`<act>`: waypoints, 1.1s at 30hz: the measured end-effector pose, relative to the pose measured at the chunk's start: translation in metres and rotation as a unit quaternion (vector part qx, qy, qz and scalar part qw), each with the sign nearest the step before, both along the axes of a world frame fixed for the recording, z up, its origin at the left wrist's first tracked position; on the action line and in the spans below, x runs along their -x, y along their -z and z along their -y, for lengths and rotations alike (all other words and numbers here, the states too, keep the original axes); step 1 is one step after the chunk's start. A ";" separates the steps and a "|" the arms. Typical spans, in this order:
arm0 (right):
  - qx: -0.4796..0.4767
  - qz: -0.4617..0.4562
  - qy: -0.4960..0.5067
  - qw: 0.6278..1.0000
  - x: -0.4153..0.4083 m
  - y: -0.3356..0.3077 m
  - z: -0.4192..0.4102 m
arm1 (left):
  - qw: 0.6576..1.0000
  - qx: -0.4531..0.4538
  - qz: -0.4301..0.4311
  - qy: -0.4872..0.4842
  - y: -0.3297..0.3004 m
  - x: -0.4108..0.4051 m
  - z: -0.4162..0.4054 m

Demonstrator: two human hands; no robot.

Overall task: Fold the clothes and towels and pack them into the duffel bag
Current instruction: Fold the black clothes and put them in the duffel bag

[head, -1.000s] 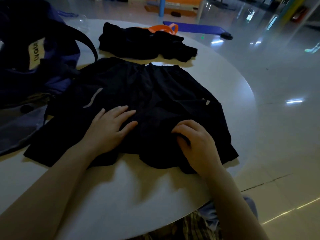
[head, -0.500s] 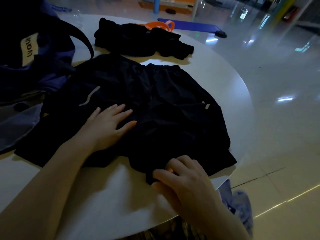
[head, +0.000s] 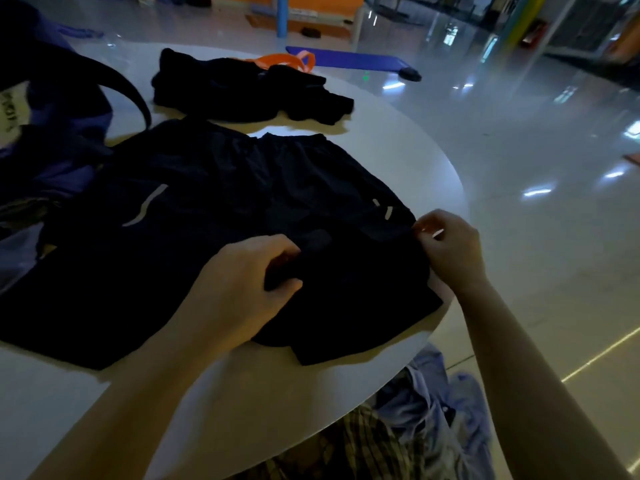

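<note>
1. The left hand [head: 247, 282] lies on the middle of the black shorts [head: 221, 230], fingers and thumb curled round a bunched fold of the cloth; half a second ago it lay flat there with its fingers spread.
2. The right hand [head: 450, 247] pinches the right edge of the shorts near the table's rim, fingertips closed on the fabric. Half a second ago it was at the near hem, low in front of the person; now it is up at the side, by the small pale marks on the leg.
3. The shorts lie spread on the round white table [head: 398, 157], waistband away from the person, a pale curved stripe on the left leg.
4. Beyond them sits a heap of black clothes [head: 242, 88] with an orange strap [head: 287, 60] showing behind it, apart from the shorts.
5. The duffel bag [head: 52, 109], dark blue, stands at the left, touching the shorts; the frame edge cuts it off and its opening is hard to make out.
6. The room is dim, so folds in the black cloth barely show. Light blue fabric [head: 433, 393] hangs below the table edge, partly hidden.
</note>
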State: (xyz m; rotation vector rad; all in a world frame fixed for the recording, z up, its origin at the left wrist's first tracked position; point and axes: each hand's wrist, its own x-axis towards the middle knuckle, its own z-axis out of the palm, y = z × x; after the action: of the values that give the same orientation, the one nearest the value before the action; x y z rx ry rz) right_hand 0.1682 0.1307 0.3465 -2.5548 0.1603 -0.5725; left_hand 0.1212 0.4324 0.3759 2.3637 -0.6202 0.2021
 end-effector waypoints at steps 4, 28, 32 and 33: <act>0.013 0.034 0.077 0.996 0.017 0.012 0.038 | 0.986 -0.085 0.093 0.108 0.013 0.013 0.009; 0.171 -0.242 -0.150 0.943 0.013 -0.005 0.033 | 0.978 -0.181 0.045 -0.092 0.052 0.061 -0.098; 0.134 -0.009 -0.148 0.980 0.040 -0.015 -0.008 | 0.978 -0.191 0.036 -0.075 0.048 0.067 -0.080; 0.127 0.056 -0.170 0.976 0.051 -0.016 -0.025 | 0.978 -0.193 0.043 -0.070 0.048 0.066 -0.078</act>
State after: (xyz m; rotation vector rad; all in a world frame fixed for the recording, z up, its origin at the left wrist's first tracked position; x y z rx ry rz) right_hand 0.1173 0.1560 0.3624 -2.6973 -0.4084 -0.6307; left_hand 0.0555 0.5104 0.3281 2.7893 -0.5752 0.2664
